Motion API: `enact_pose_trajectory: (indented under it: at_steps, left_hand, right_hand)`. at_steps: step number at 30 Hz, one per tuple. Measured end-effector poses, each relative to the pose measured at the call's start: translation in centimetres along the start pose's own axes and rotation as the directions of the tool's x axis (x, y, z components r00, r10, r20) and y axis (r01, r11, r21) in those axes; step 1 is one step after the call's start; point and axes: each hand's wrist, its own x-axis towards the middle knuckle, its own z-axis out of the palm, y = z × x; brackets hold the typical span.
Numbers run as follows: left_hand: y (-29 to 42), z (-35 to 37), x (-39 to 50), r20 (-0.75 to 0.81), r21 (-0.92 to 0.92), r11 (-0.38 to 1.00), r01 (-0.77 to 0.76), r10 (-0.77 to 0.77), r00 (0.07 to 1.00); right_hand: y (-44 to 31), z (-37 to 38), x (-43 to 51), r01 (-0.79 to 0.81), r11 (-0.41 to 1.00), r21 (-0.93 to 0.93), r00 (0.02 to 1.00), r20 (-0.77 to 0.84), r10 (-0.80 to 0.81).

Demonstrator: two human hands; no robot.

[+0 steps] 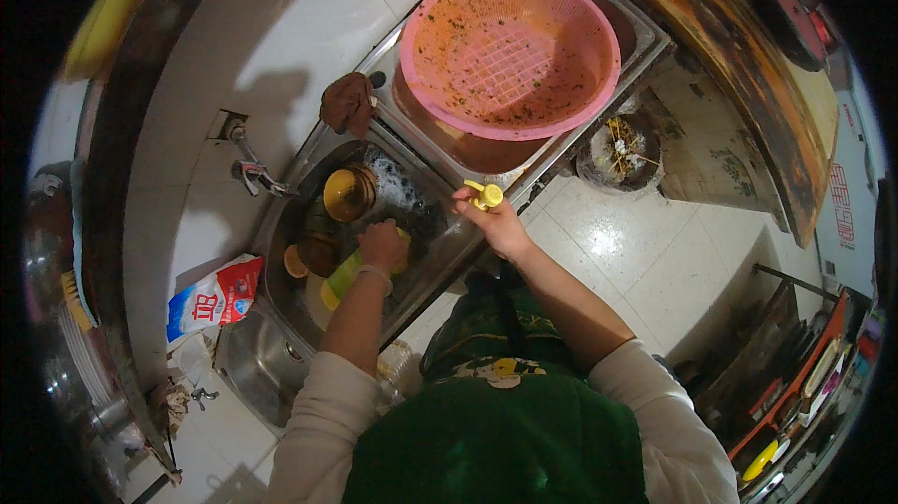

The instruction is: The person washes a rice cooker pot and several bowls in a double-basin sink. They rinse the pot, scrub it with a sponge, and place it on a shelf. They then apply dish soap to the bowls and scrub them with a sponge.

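Observation:
My left hand (383, 246) reaches down into the dark, wet basin (449, 241) of a stainless steel sink. Its fingers are closed around a green and yellow bottle (344, 281), which lies tilted and is partly hidden by the hand and wrist. A yellow pump top (491, 194) is pinched in my right hand (494, 216), above the basin's edge. Yellowish bowls (344, 194) sit in the basin beyond my left hand, beside white foam (396, 178). More brownish bowls (319, 255) lie to its left, partly in shadow.
A large pink plastic colander (512, 62), speckled with food bits, rests over the adjoining basin. A wall tap (256, 174), brown cloth (349, 104) and red, white and blue bag (214, 300) line the left side. A waste bin (621, 153) stands on the floor, right.

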Motion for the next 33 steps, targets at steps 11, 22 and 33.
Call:
enact_pose_trajectory:
  at_steps: [11,22,33]
  left_hand:
    - [-4.0,-1.8,-3.0,-0.318,-0.295,0.955,-0.012,-0.087,0.944]
    - [-11.5,-12.3,-17.2,-0.668,-0.568,0.799,-0.197,-0.308,0.677]
    - [-16.4,-9.4,-16.1,-0.822,-0.476,0.853,-0.215,-0.345,0.452]
  right_hand:
    - [-0.1,0.5,-0.6,0.058,0.996,-0.069,0.998,0.006,-0.058]
    - [-1.7,3.8,2.7,0.213,0.972,-0.096,0.976,0.062,-0.208]
    - [-0.9,6.4,3.7,0.227,0.94,-0.256,0.965,0.186,-0.182]
